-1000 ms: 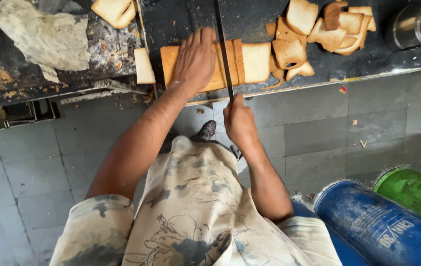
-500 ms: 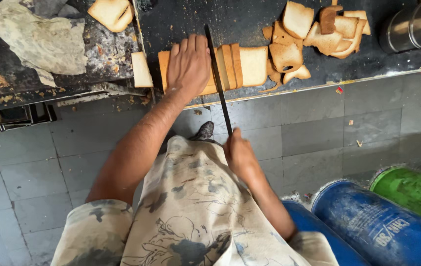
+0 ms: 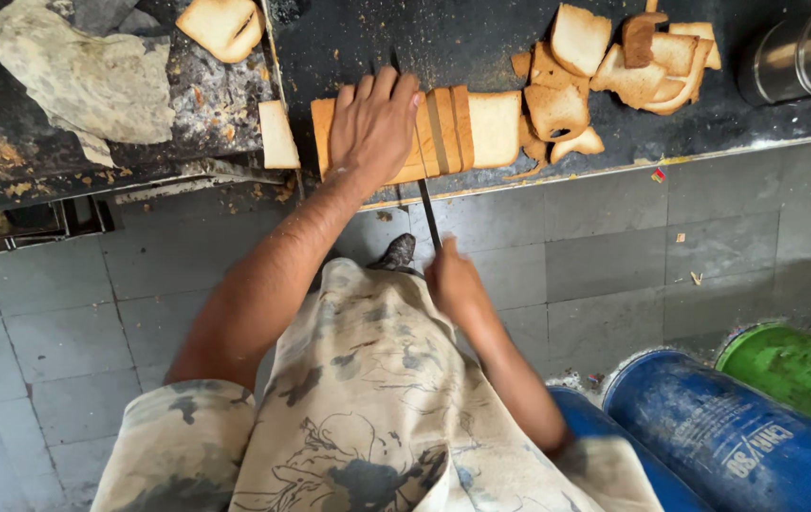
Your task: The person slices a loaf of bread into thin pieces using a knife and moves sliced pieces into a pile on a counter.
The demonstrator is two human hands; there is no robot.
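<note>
A loaf of sliced bread [image 3: 467,128] lies at the near edge of a dark worktop [image 3: 405,38]. My left hand [image 3: 372,123] rests flat on top of the loaf's left part, fingers spread. My right hand [image 3: 453,280] is drawn back off the worktop, above the floor, gripping the handle of a long dark knife [image 3: 427,210]. The blade runs from my hand up into the loaf beside my left hand; its far end is hidden behind the bread and fingers.
Cut slices and crusts [image 3: 605,71] are heaped at the worktop's right; a single slice [image 3: 277,133] lies left of the loaf, another [image 3: 225,24] at the top. A crumpled cloth [image 3: 83,81], a steel pot [image 3: 804,57], blue [image 3: 728,436] and green [image 3: 794,370] cylinders on the tiled floor.
My right hand has pulled the knife back toward my body, so the blade has slid out across the loaf. My left hand stays pressed on the bread.
</note>
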